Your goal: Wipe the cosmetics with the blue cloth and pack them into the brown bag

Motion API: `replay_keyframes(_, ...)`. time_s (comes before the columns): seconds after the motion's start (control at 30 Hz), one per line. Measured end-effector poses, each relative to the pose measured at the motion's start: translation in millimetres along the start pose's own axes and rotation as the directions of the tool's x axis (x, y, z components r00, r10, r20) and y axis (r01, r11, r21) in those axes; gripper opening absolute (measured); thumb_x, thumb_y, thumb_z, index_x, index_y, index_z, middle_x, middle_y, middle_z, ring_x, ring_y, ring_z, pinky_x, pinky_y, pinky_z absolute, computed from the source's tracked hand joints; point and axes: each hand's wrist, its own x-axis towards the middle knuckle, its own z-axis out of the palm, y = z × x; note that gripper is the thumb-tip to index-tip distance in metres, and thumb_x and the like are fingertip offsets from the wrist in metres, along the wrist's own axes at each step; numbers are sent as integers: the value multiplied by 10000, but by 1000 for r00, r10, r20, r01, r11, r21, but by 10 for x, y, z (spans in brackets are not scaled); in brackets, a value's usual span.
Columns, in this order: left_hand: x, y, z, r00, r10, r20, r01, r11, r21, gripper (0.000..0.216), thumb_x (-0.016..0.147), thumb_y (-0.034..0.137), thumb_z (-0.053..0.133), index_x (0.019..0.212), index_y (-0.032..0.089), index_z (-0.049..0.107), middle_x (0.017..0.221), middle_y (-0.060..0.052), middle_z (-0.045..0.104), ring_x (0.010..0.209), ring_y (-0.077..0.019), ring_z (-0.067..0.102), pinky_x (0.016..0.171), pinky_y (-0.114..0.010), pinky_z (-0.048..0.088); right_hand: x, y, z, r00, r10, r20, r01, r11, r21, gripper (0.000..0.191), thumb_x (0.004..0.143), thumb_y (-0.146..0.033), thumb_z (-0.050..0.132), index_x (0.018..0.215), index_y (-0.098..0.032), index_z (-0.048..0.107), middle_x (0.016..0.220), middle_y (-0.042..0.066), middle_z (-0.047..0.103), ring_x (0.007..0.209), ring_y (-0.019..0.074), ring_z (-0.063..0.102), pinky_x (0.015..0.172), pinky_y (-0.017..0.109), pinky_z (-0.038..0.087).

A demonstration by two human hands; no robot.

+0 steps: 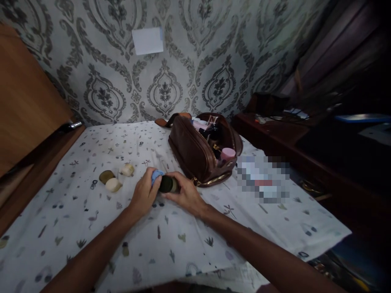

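My left hand (pixel 144 194) is closed on a small blue cloth (pixel 157 176) and presses it against the end of a dark round container (pixel 168 184). My right hand (pixel 185 194) wraps its fingers round that container from the right, just above the patterned white sheet (pixel 91 228). Right behind the hands stands an open brown leather toiletry bag (pixel 195 152) with a pink-capped bottle (pixel 227 154) and other small bottles inside.
Three small pieces lie left of the hands: a dark olive lid (pixel 106 176) and two cream ones (pixel 113 185) (pixel 127 169). A wooden panel (pixel 27 97) rises at the left. A dark wooden side table (pixel 275 130) with clutter stands at the right, beside the sheet's edge.
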Motion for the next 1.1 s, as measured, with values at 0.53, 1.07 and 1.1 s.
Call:
replay_keyframes(0.53,-19,-58,10,988,137,-69,-137,991,3,163,971,294,453,1060,213,563,967,-39,624,902,-196,598,823,-325,463,-19,199,19,999,-38,3,37,993,113,595,736,-265,789,1296,-212,595,1208,89,607,1142,251,586,1014,392,465)
replay_keyframes(1.07,-37,60,-119,898,439,-26,-438,898,43,179,969,240,513,1043,202,671,1042,-87,621,994,-201,606,869,-341,506,-27,127,-22,998,56,27,-58,996,61,595,690,-205,768,1230,-229,521,1003,8,649,841,164,622,780,304,523)
replay_keyframes(1.1,-36,62,-135,872,489,-7,-486,869,90,178,965,229,519,1045,204,677,1061,-92,621,1001,-202,606,860,-339,509,-18,148,-13,997,79,21,-81,992,98,546,683,-205,766,1174,-224,528,949,-8,642,812,155,615,758,291,521)
